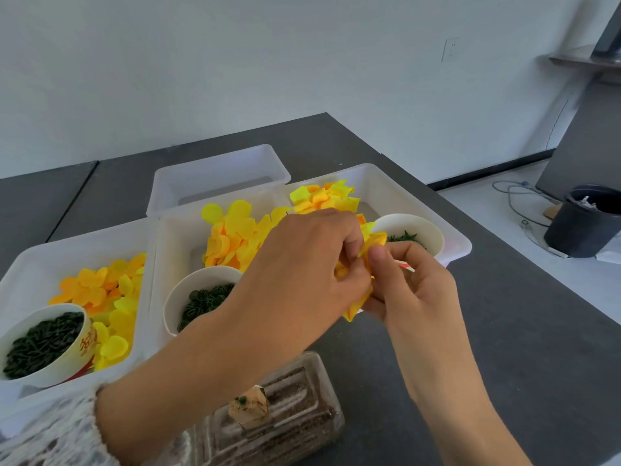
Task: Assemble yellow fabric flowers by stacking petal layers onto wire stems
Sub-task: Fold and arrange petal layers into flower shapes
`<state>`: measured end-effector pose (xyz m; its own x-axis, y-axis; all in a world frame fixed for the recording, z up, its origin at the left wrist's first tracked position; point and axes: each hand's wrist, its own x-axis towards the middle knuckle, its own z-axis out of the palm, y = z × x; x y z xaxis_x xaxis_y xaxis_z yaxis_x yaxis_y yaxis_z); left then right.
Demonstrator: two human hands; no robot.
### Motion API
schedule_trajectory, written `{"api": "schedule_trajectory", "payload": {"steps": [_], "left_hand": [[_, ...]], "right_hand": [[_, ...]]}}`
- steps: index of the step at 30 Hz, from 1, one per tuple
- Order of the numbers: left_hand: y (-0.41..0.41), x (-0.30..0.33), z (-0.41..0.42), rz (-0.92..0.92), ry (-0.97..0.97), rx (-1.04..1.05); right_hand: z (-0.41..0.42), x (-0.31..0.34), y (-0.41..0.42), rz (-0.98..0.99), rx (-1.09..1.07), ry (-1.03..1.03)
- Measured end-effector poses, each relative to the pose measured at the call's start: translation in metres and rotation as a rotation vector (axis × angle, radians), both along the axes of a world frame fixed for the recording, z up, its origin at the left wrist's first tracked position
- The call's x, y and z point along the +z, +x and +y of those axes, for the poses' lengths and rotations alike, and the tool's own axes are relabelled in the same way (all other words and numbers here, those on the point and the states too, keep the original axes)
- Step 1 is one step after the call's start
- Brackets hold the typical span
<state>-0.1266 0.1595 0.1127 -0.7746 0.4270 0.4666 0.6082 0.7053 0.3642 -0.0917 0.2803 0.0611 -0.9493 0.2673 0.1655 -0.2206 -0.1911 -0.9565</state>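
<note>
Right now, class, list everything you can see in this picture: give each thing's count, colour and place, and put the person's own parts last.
Trays: four, white, on the table.
Table: one, dark grey.
Petal piles: three, yellow-orange, in three trays.
Bowls: three, white, holding dark green parts, in the trays.
Clear container: one, near edge.
Bin: one, black, on the floor right.
Flower: one, yellow, between both hands.
Left hand: pinches flower.
Right hand: grips flower.

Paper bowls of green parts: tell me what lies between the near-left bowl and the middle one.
In the head view, yellow fabric petals and the adjoining white tray walls lie between the near-left bowl and the middle bowl.
</note>
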Motion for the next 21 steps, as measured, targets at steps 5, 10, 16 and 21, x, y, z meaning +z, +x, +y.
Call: {"api": "schedule_trajectory", "payload": {"steps": [5, 10, 16, 21], "left_hand": [[-0.013, 0.0, -0.001, -0.191, 0.232, 0.008], [-0.034, -0.002, 0.004, -0.559, 0.559, -0.051], [-0.083, -0.003, -0.007, -0.832, 1.058, 0.067], [-0.111, -0.015, 0.003, -0.734, 0.541, 0.256]], "right_hand": [[0.017, -0.015, -0.021, -0.109, -0.078, 0.024], [0.035, -0.02, -0.031, -0.174, 0.023, -0.202], [0.075, -0.032, -0.026, -0.146, -0.321, -0.37], [0.077, -0.037, -0.013, -0.132, -0.358, -0.319]]}}
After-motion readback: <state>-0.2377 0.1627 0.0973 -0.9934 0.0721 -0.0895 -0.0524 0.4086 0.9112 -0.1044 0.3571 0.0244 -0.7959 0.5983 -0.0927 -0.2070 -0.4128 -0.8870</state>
